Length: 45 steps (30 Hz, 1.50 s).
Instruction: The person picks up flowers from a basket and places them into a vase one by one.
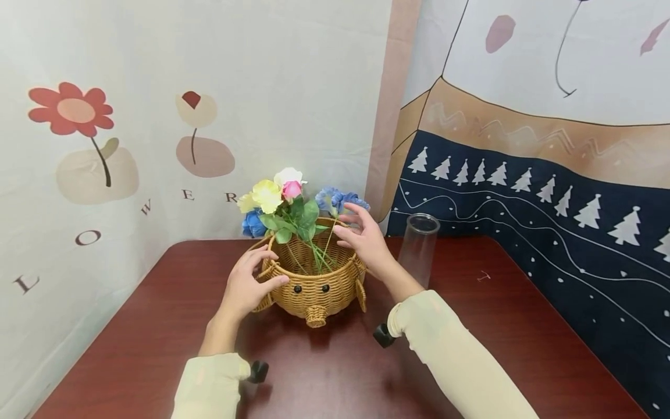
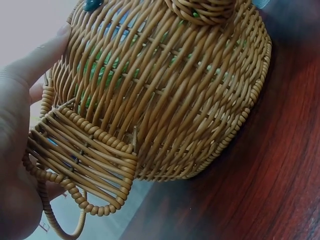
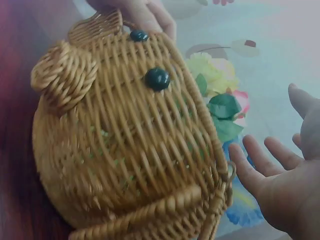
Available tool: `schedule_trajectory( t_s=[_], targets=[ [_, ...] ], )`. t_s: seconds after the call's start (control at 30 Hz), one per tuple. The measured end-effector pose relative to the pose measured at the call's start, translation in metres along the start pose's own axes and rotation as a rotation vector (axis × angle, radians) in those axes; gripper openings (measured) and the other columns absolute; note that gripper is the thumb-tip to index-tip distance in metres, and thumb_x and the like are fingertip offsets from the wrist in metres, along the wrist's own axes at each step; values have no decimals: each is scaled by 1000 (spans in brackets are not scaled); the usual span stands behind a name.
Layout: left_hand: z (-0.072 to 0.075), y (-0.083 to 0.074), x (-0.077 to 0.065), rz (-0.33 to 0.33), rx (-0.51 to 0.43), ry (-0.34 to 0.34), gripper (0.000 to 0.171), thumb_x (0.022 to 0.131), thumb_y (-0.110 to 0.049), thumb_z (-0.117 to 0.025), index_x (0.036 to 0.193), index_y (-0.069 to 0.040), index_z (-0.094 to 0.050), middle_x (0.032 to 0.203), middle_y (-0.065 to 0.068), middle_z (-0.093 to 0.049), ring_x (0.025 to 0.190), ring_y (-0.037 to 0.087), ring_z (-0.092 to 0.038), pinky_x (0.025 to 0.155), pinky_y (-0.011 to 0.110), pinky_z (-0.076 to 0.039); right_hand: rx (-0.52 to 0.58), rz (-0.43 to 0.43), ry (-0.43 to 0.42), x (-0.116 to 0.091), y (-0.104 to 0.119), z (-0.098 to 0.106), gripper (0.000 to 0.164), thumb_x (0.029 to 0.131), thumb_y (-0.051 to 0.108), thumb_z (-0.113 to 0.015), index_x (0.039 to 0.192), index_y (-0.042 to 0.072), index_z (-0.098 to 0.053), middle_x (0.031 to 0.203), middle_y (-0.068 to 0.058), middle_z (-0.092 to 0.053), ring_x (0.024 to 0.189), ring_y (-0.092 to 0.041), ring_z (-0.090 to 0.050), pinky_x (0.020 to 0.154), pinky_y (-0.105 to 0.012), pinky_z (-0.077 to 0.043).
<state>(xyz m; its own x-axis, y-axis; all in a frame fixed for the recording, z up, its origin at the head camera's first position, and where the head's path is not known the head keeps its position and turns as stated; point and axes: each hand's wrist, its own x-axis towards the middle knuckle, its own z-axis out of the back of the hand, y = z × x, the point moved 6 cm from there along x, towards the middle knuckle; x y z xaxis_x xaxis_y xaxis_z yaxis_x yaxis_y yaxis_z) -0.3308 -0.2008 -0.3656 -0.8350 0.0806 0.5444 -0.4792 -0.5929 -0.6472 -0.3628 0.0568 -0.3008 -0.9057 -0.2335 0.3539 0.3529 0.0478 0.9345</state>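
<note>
A wicker basket with a pig's face, black bead eyes and a round snout stands upright on the table. Artificial flowers lean in it: yellow, pink, white and blue blooms on green stems. My left hand holds the basket's left rim by the ear, thumb along the front; some fingers are hidden behind the wicker in the left wrist view. Over the right rim, my right hand is spread with relaxed fingers beside the blue flowers, gripping nothing.
A tall clear glass vase stands on the dark red table, just right of the basket and behind my right forearm. Printed cloth hangings rise right behind the table's back edge and along its sides.
</note>
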Motion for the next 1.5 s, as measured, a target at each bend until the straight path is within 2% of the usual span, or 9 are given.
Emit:
schedule_trajectory(
  t_s=[0.2, 0.43, 0.7, 0.9, 1.1, 1.27, 1.5],
  targets=[
    [2, -2, 1, -7, 6, 1, 48, 72, -36, -86, 109, -15, -64, 140, 11, -51, 129, 32, -45, 96, 49, -42, 42, -49, 21, 11, 0, -15, 61, 96, 13, -62, 149, 8, -33, 135, -20, -50, 116, -33, -57, 88, -43, -52],
    [1, -2, 0, -20, 10, -4, 47, 72, -36, -86, 109, -17, -64, 139, 13, -52, 126, 31, -47, 91, 49, -46, 72, -147, 113, 17, -13, -34, 66, 97, 15, -61, 152, 10, -26, 142, -26, -42, 120, -38, -54, 91, -50, -49],
    [2, -4, 3, -14, 18, -9, 48, 73, -39, -85, 110, -18, -63, 140, 11, -52, 128, 31, -45, 95, 49, -43, -18, -263, 157, 24, -21, -43, 65, 95, 17, -65, 149, 8, -32, 135, -19, -48, 121, -35, -52, 98, -54, -43],
    [3, -3, 3, -9, 19, -6, 48, 73, -39, -85, 110, -18, -63, 140, 10, -52, 129, 32, -45, 95, 49, -43, -90, -340, 161, 26, -25, -45, 66, 92, 10, -67, 149, 11, -34, 138, -20, -47, 120, -34, -52, 99, -55, -41],
    [1, -2, 0, -1, 18, -8, 48, 73, -39, -85, 110, -19, -63, 140, 9, -51, 128, 31, -46, 93, 49, -46, -154, -368, 159, 28, -31, -53, 67, 89, 4, -68, 148, 13, -36, 135, -20, -47, 118, -35, -52, 96, -54, -44],
    [-1, -3, -3, -3, 20, -6, 48, 73, -40, -85, 110, -20, -63, 140, 9, -52, 130, 31, -43, 99, 51, -40, -207, -394, 152, 28, -39, -58, 66, 88, 3, -70, 146, 15, -40, 136, -17, -47, 121, -34, -50, 96, -52, -44],
    [0, -4, -3, -19, 29, -16, 47, 72, -42, -85, 108, -20, -64, 140, 9, -53, 132, 34, -42, 103, 54, -33, -270, -424, 192, 27, -42, -62, 56, 88, 3, -69, 140, 12, -48, 139, -17, -46, 121, -34, -50, 96, -49, -45]
  ],
)
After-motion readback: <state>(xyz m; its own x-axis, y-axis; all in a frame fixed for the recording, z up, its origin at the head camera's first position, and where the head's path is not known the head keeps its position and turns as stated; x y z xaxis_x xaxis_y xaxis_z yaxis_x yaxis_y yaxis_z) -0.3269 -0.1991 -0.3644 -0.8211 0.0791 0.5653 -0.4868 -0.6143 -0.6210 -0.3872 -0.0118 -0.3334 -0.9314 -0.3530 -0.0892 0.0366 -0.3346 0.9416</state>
